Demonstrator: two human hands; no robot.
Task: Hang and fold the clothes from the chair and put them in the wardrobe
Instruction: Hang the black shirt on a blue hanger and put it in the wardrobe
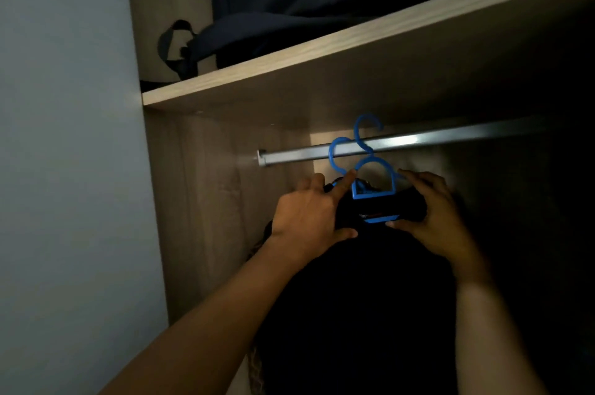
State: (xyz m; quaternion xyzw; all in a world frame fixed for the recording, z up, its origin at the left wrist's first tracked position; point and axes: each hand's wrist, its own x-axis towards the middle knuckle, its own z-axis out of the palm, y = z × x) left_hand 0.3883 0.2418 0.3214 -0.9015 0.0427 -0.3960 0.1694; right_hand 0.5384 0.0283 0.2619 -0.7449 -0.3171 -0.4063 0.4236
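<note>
A black garment (360,291) hangs on a blue plastic hanger (373,179) just below the metal wardrobe rail (418,142). The hanger's hook rises in front of the rail; whether it sits on it I cannot tell. A second blue hook (336,153) loops over the rail to its left. My left hand (309,217) rests on the garment's left shoulder, index finger stretched up to the hanger's neck. My right hand (434,217) grips the right side of the hanger and cloth, thumb underneath.
A wooden shelf (322,50) runs above the rail, carrying dark blue fabric (289,8) and a bag with a black strap (174,43). The wardrobe's side panel (193,201) stands at the left, next to a pale wall (64,137). The right interior is dark.
</note>
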